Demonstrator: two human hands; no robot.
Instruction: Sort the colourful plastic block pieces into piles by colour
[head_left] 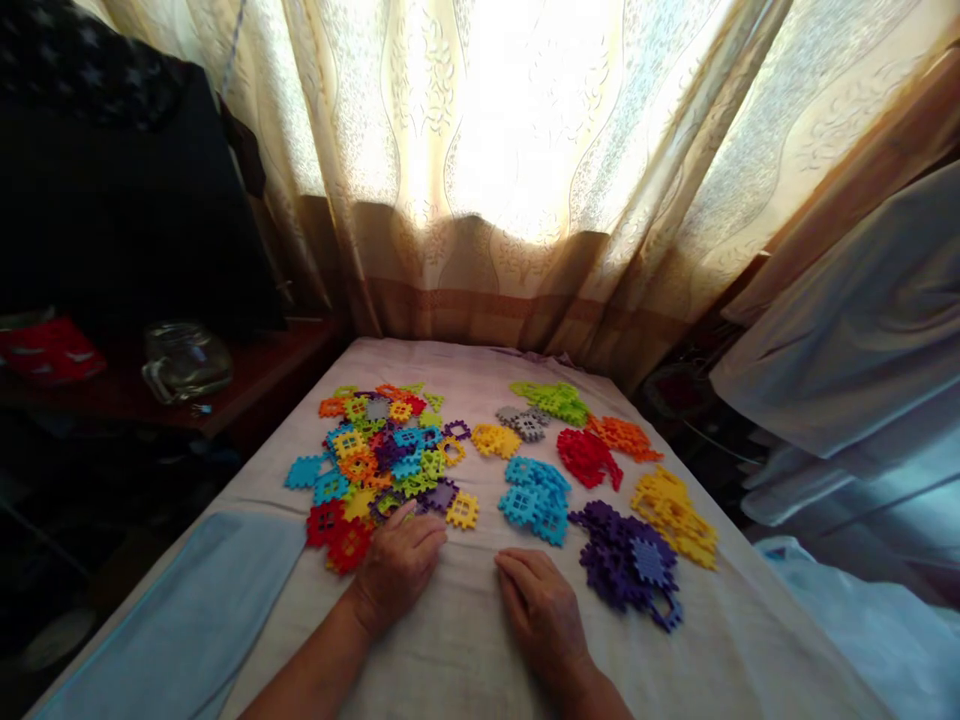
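My left hand (401, 562) rests at the near edge of a mixed-colour heap of plastic pieces (390, 450); its fingers are curled, and what they hold, if anything, is hidden. Red pieces (349, 545) lie just left of it, a yellow piece (463, 510) just beyond its right side. My right hand (541, 605) lies on the cloth with its fingers closed together, nothing visible in them. Nearest to it are a blue pile (536, 498) and a purple pile (626, 560). Farther back sit red (589, 457), yellow (675, 515), orange (624, 437), green (553, 400) and grey (525, 423) piles.
A pale cloth (450, 660) covers the table. Folded blue fabric (180, 610) lies at the left edge. On a side shelf (255, 370) stands a glass jug (187, 362) near a dark screen (127, 210). Curtains (480, 270) hang behind; a plastic bag (862, 620) is at right.
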